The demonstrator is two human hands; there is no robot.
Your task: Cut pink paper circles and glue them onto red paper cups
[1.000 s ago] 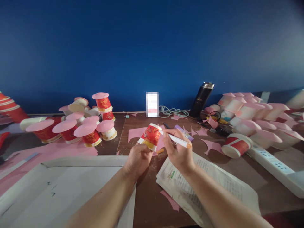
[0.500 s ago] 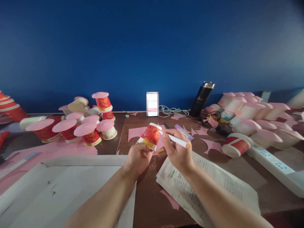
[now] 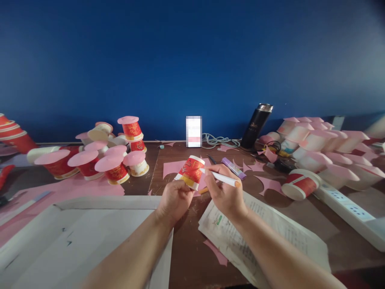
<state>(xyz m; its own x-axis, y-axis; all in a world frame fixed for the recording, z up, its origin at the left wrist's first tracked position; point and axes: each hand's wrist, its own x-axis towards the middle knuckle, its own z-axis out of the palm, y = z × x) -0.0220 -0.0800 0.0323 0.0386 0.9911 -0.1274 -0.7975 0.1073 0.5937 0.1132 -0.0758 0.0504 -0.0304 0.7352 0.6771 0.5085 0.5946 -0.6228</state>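
A red, white and gold paper cup (image 3: pixel 191 171) is tilted in the grasp of my left hand (image 3: pixel 177 199), whose fingers are closed around its lower part. My right hand (image 3: pixel 226 192) pinches a white marker pen (image 3: pixel 222 177) with an orange end. The pen's tip meets the right side of the cup; whether it touches the surface I cannot tell. Beneath the hands lie pink paper (image 3: pixel 172 169) and an orange pen cap (image 3: pixel 203 190) on the brown table. Near my right hand is a purple glue stick (image 3: pixel 234 168).
Several cups with pink paper discs (image 3: pixel 111 162) stand on the left. On the right are stacked white cups with pink tops (image 3: pixel 319 140), a lying red cup (image 3: pixel 301 184) and a power strip (image 3: pixel 350 208). A black flask (image 3: pixel 255 127), phone (image 3: pixel 194 132) and newspaper (image 3: pixel 288 228) are nearby.
The pen tip has moved slightly left and down across the cup's side. My left hand and the cup hold nearly the same pose; the whole view has shifted a little.
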